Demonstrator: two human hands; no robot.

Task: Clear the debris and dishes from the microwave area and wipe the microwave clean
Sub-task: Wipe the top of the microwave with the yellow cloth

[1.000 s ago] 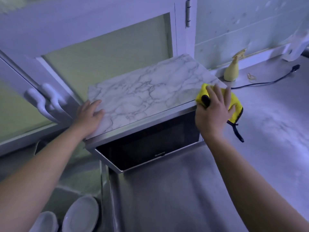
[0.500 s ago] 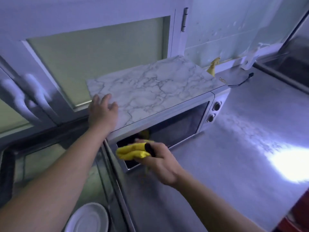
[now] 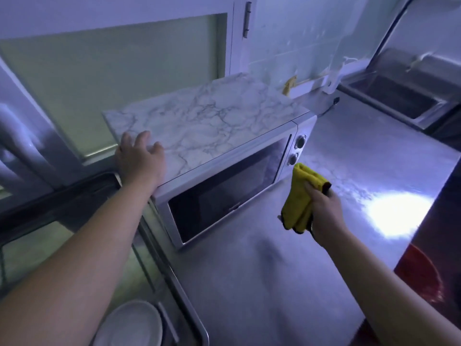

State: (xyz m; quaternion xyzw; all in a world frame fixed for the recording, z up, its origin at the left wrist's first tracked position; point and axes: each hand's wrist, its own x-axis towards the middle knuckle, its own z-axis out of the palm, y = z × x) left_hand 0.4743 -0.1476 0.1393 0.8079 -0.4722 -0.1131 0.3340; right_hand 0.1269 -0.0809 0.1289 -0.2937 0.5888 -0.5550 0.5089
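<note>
I am resting the left hand on the near left corner of the marble-patterned top of the microwave, fingers lying relaxed and spread, gripping nothing. The microwave is sitting on the steel counter, stretching away to the right of that hand, its dark door closed.

I am holding the right hand out in front of the microwave's right end, fingers curling round a folded yellow cloth that is sticking up out of the grip. The cloth's upper edge is hovering just below the two knobs; I cannot tell whether it is touching the casing.

Well beyond the right hand, a yellowish spray bottle is standing by the wall, and a sink is lying farther right. Under the left forearm a white plate is showing, and a red basin is sitting just right of the right forearm.
</note>
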